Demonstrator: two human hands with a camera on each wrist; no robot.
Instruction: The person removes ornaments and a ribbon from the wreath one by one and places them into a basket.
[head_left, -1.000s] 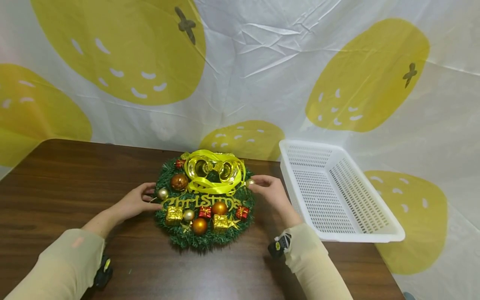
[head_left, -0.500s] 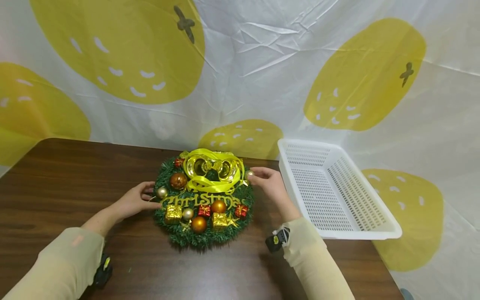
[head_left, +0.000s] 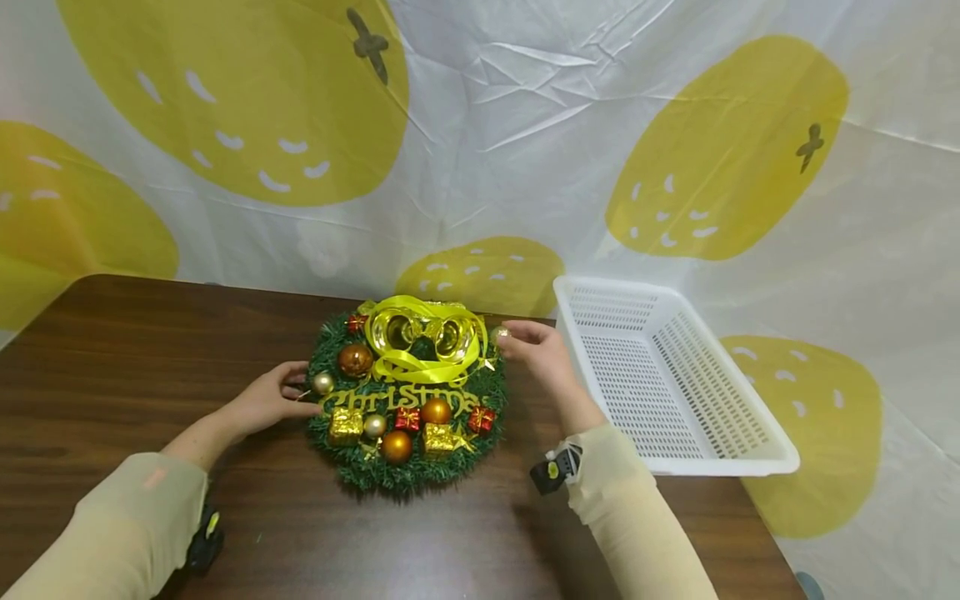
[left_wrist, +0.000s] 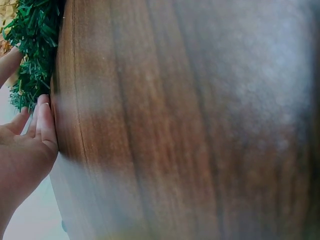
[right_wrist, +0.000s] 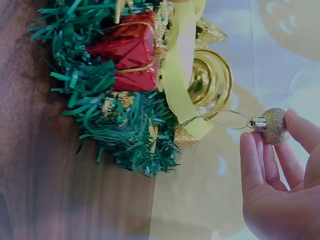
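Note:
A green Christmas wreath (head_left: pixel 420 479) lies on the wooden table, covered with baubles, small gift boxes and gold "Christmas" lettering. Gold bells (head_left: pixel 452 340) with a yellow ribbon (head_left: pixel 408 367) sit on its far part. My left hand (head_left: pixel 262 404) holds the wreath's left edge between thumb and fingers; the left wrist view shows its fingertips against the greenery. With thumb and fingers, my right hand (right_wrist: pixel 285 185) pinches a small gold glitter bauble (right_wrist: pixel 276 126) off the wreath's right side. A thin wire loop (right_wrist: pixel 225 116) runs from the bauble to the wreath.
To the right of the wreath stands a white plastic basket (head_left: pixel 678 467) near the table's right edge. A hanging cloth (head_left: pixel 517 167) with yellow fruit prints rises behind the wooden table (head_left: pixel 322 542).
My right hand has moved up and away with the bauble, from beside the lettering to beside the bells. My left hand has stayed at the wreath's left edge.

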